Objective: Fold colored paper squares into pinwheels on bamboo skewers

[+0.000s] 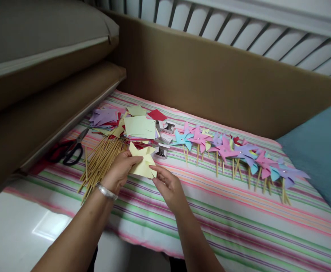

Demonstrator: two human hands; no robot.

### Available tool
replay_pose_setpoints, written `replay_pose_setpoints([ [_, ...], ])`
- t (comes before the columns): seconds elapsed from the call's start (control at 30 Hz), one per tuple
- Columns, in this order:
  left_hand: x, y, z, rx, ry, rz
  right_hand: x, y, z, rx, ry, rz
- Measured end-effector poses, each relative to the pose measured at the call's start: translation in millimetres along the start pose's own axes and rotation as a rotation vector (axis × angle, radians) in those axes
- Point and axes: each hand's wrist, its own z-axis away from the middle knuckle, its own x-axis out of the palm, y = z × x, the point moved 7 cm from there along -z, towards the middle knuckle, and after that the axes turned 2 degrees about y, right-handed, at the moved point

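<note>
striped bed cover [239,226] had pinwheels [233,151] lined up right of the paper squares [138,126], sticks [100,162] and scissors [69,149] left of them.

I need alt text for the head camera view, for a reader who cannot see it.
Two bare hands, left hand and right hand, hold a pale yellow cut paper square above a striped cloth. Beside the left hand lie thin wooden sticks, red-handled scissors and loose coloured paper squares; a row of finished paper pinwheels lies on the right.
</note>
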Motion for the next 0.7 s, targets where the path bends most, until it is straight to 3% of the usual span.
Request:
replay_pose_setpoints([
  [0.17, -0.6, -4, -4, 0.050, 0.034, -0.061, -1, 12, 0, 0.101, 0.106, -0.067],
  [0.4, 1.1, -5, -5, 0.073, 0.019, -0.069, -3, 13, -1, 0.133, 0.095, -0.124],
  [0.53, 2.0, -4, -3, 0.031, -0.003, -0.064, -8, 4, -3, 0.036, 0.038, -0.040],
  [0.7, 3.8, -2, -1, 0.022, -0.040, -0.042, -13, -10, -3, -0.080, 0.055, 0.143],
])
